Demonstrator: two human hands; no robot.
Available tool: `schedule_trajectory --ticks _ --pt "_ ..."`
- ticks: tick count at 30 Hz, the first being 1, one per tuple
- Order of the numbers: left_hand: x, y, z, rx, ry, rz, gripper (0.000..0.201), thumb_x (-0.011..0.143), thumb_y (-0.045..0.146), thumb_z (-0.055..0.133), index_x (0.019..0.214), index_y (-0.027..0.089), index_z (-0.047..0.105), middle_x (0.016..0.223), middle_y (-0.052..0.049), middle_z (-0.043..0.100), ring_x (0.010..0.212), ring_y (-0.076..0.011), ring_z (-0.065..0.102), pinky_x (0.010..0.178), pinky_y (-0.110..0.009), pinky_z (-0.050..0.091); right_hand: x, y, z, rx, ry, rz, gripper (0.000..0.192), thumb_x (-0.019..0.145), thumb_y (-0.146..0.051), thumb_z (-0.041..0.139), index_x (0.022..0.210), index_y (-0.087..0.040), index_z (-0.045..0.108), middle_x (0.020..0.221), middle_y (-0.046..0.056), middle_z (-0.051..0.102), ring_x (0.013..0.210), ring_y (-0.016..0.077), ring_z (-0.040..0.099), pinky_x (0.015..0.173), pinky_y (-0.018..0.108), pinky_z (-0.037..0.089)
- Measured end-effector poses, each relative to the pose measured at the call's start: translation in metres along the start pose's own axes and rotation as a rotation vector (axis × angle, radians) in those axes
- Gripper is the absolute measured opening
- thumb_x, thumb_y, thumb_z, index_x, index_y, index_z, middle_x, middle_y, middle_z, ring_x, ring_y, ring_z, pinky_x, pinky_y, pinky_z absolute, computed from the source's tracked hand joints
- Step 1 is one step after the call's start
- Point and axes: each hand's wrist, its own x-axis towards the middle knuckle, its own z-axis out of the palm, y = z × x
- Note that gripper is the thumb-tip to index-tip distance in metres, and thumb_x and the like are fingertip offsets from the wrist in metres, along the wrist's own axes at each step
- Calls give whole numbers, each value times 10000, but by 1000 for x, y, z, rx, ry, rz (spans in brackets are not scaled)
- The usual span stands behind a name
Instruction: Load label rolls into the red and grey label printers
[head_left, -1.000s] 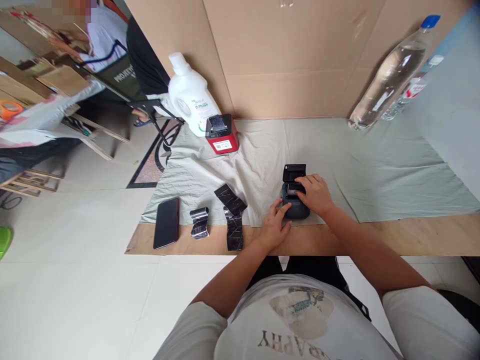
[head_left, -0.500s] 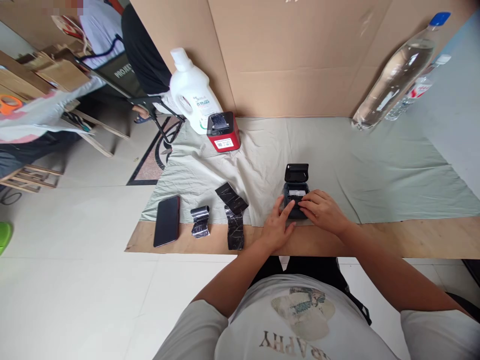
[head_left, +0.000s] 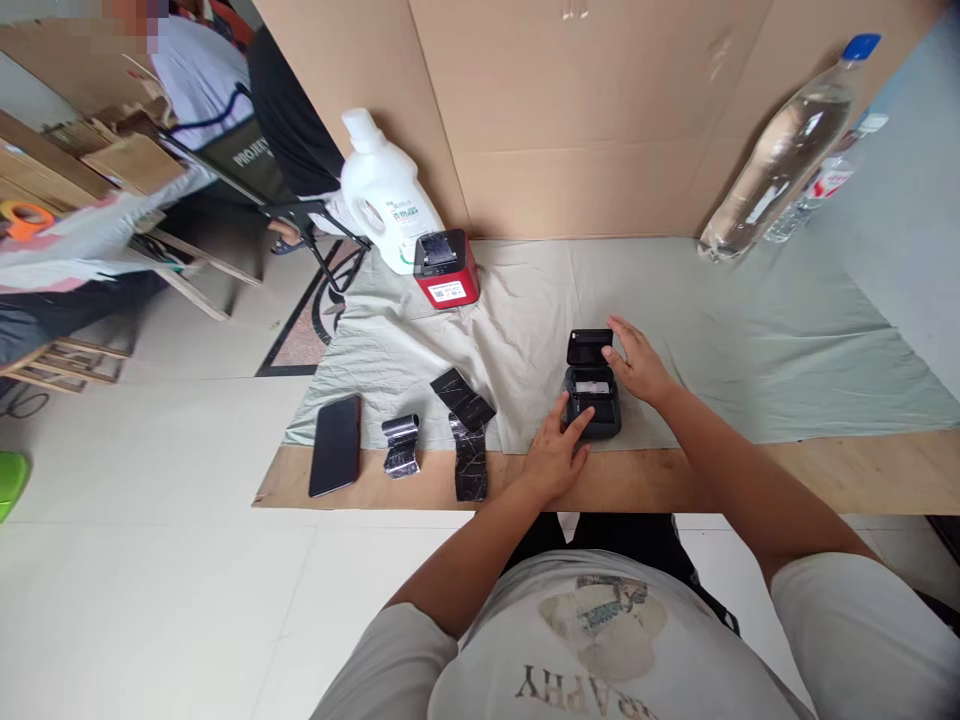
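A small black label printer [head_left: 606,424] lies near the table's front edge with its lid [head_left: 586,347] raised. Inside it a white roll [head_left: 592,388] shows. My left hand [head_left: 553,452] rests along the printer's left side and lower edge, fingers apart, with a fingertip on the body. Beside the raised lid is my right hand [head_left: 636,362], its fingers stretched out and the thumb at the lid's right edge. Neither hand grips anything that I can see.
Left of the printer lie black film strips [head_left: 470,455], a curled silvery strip [head_left: 401,445] and a phone [head_left: 334,446]. Further back stand a red box-shaped device [head_left: 454,280], a white jug [head_left: 390,195] and two bottles [head_left: 787,150] against cardboard. A seated person [head_left: 289,110] is at the far left.
My right hand has moved up from the printer's inside to the right edge of its lid, and its fingers have spread. My left hand stays at the printer's side.
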Motion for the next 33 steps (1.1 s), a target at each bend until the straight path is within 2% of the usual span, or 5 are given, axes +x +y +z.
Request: schedule_trajectory --ticks 6,9,13,28,33 --pt "0 0 1 -9 2 -11 583 917 145 539 1471 301 445 1651 -92 171 1415 -284 415 1143 -496 426 -26 -13 3 83 23 -67 471 995 -551 353 1071 -231 689 1055 107 687 1053 255 618 974 474 499" --pt "0 -1 3 -14 10 -17 597 906 127 543 1467 309 453 1648 -86 179 1401 -283 432 1134 -492 436 -44 -21 5 35 19 -143 344 981 -432 449 940 -227 722 1014 105 689 1028 256 614 958 478 502" --pt "0 -2 3 -13 9 -7 623 891 126 564 1472 316 442 1648 -85 170 1397 -285 432 1135 -502 432 -49 -25 7 -67 33 -152 243 943 -313 516 980 -233 744 1012 100 691 1012 261 615 943 486 509" --pt "0 0 3 3 -6 -16 666 875 150 582 1495 305 395 1648 -113 165 1358 -289 468 1105 -520 449 -34 -48 -10 -423 -304 -179 310 965 -222 492 1126 -188 755 1083 140 679 1006 266 593 873 408 523" --pt "0 2 2 16 -7 -18 687 866 146 590 1504 282 373 1646 -121 175 1412 -296 412 1135 -520 418 -7 -54 -22 -422 -536 -73 228 891 -256 629 1081 -227 752 1051 106 670 1059 280 605 846 395 520"
